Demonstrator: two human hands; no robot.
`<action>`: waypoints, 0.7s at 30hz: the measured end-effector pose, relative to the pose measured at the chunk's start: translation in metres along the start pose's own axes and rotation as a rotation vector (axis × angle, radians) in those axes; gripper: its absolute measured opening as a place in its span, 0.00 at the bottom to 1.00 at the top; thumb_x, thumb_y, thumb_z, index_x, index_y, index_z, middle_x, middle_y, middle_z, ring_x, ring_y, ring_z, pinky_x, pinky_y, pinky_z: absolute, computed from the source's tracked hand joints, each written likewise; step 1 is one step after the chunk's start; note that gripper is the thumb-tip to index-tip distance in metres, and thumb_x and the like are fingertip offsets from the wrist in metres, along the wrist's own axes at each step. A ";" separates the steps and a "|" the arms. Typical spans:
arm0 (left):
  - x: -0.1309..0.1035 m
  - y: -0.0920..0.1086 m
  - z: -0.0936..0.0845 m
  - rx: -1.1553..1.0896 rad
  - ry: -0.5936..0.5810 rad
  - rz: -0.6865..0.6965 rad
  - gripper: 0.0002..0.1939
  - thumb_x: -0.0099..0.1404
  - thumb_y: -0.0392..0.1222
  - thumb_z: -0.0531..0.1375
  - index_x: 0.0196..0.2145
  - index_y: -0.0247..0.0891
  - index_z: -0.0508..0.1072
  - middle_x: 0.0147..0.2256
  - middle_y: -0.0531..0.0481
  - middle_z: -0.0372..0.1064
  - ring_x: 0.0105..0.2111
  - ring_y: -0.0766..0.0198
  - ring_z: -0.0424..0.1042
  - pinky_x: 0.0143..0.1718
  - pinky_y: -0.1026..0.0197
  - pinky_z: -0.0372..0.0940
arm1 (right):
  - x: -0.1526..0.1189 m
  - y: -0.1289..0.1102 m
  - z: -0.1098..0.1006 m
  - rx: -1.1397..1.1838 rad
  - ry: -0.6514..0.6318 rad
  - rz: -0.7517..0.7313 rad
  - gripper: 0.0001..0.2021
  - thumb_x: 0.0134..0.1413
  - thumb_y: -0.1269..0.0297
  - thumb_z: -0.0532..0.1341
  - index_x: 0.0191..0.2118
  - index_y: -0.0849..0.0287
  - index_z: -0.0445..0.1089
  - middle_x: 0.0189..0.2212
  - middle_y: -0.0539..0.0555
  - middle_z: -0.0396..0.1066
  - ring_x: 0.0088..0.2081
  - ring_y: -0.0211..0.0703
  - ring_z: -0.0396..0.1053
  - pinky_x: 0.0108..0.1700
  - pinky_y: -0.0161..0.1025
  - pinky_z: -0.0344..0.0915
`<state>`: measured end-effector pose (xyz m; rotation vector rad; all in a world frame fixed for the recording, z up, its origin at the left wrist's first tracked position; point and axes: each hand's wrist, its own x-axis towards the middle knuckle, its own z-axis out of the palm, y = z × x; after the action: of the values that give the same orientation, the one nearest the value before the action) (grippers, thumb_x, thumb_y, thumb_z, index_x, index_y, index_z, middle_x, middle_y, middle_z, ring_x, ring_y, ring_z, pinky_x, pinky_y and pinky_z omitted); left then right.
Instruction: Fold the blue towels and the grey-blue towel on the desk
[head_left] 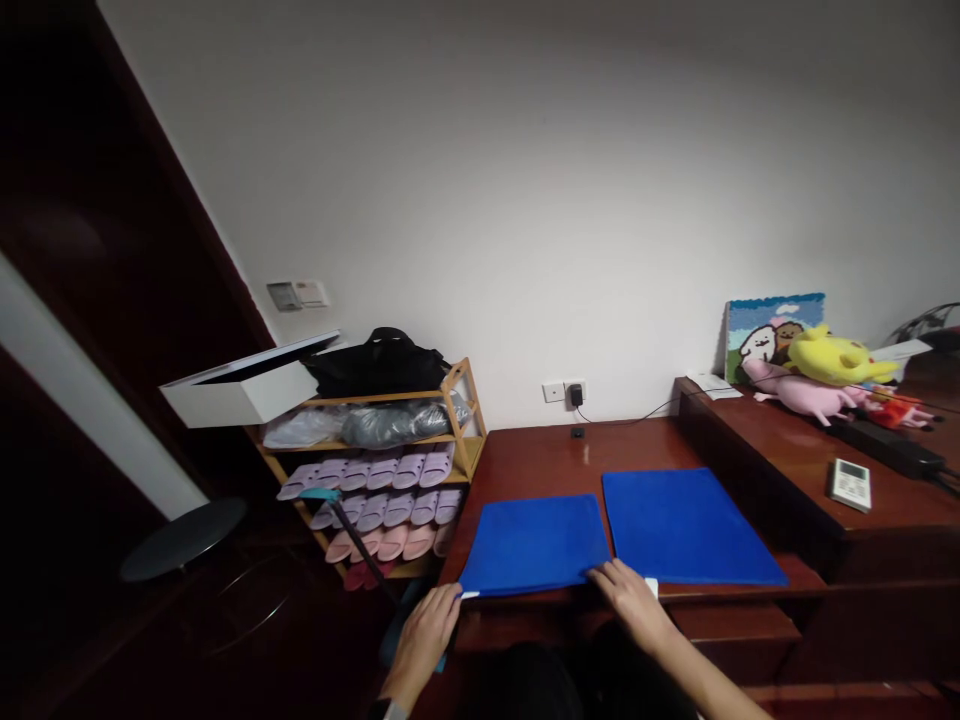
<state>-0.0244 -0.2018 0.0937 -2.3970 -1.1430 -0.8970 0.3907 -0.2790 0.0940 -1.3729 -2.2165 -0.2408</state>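
Observation:
Two flat blue cloths lie side by side on the dark red-brown table. The left blue cloth [536, 540] is the smaller one, and a white tag shows at its near left corner. My left hand [426, 630] is closed on that corner with its fingertips. At the near right corner of the same cloth, my right hand [628, 598] has its fingers bent onto the edge, gripping it. The right blue cloth [686, 525] lies flat just beyond my right hand, a white tag at its near left corner.
Left of the table [517, 455] stands a wooden shoe rack [466, 440] with several slippers, a black bag [382, 362] and a white box [247, 395]. On the raised right surface are plush toys [806, 390], a picture [772, 330] and a remote [851, 485]. A round stool [184, 540] stands left.

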 end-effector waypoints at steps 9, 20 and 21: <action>0.072 0.039 -0.119 -0.035 0.049 0.033 0.13 0.75 0.44 0.54 0.47 0.44 0.78 0.42 0.48 0.81 0.43 0.55 0.80 0.50 0.50 0.73 | 0.005 0.007 -0.156 -0.012 0.154 0.025 0.16 0.70 0.67 0.52 0.55 0.53 0.73 0.43 0.56 0.78 0.41 0.46 0.74 0.44 0.42 0.70; 0.132 0.121 -0.141 -0.450 -0.408 -0.130 0.15 0.72 0.54 0.57 0.44 0.50 0.82 0.41 0.51 0.81 0.39 0.55 0.77 0.46 0.54 0.73 | -0.058 0.054 -0.241 0.410 -0.040 0.270 0.17 0.69 0.48 0.55 0.46 0.47 0.79 0.41 0.55 0.78 0.40 0.48 0.78 0.43 0.42 0.75; 0.142 0.129 -0.135 -0.472 -0.431 -0.132 0.14 0.71 0.53 0.58 0.43 0.49 0.82 0.40 0.51 0.82 0.37 0.57 0.76 0.44 0.56 0.72 | -0.058 0.063 -0.241 0.410 -0.043 0.273 0.17 0.68 0.48 0.55 0.45 0.48 0.79 0.40 0.55 0.78 0.40 0.48 0.78 0.43 0.42 0.75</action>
<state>0.0912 -0.2731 0.2855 -3.0388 -1.3760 -0.7772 0.5469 -0.3930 0.2621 -1.4283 -1.9388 0.3250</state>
